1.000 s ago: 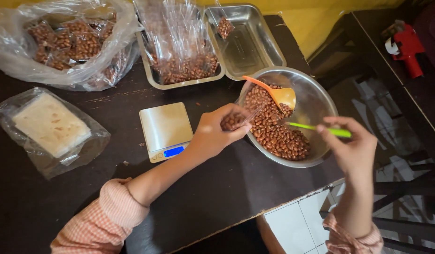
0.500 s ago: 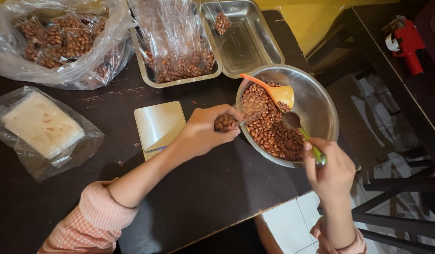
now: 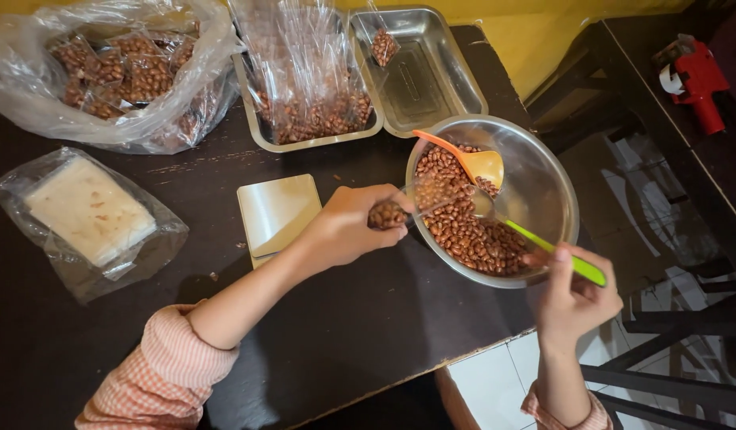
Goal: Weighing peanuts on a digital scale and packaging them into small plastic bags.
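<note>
My left hand [image 3: 348, 227] grips a small clear plastic bag [image 3: 400, 209] partly filled with peanuts, its mouth held over the rim of a steel bowl [image 3: 547, 187] of reddish-brown peanuts [image 3: 471, 239]. My right hand [image 3: 573, 296] holds a green-handled spoon [image 3: 543, 243] whose head sits at the bag's opening, above the peanuts. An orange spoon [image 3: 467, 159] rests inside the bowl. A small digital scale [image 3: 276, 213] lies just left of my left hand, partly covered by the wrist.
Two steel trays sit at the back: one [image 3: 260, 127] packed with filled peanut bags, the other [image 3: 431, 76] holding one bag. A large plastic sack of filled bags [image 3: 105, 72] and a wrapped pale block [image 3: 89, 211] lie left. A red tape dispenser [image 3: 694, 80] is far right.
My right hand has brought the green spoon from out over the bowl's right side inward to the mouth of the bag. My left hand has kept the bag at the bowl's rim.
</note>
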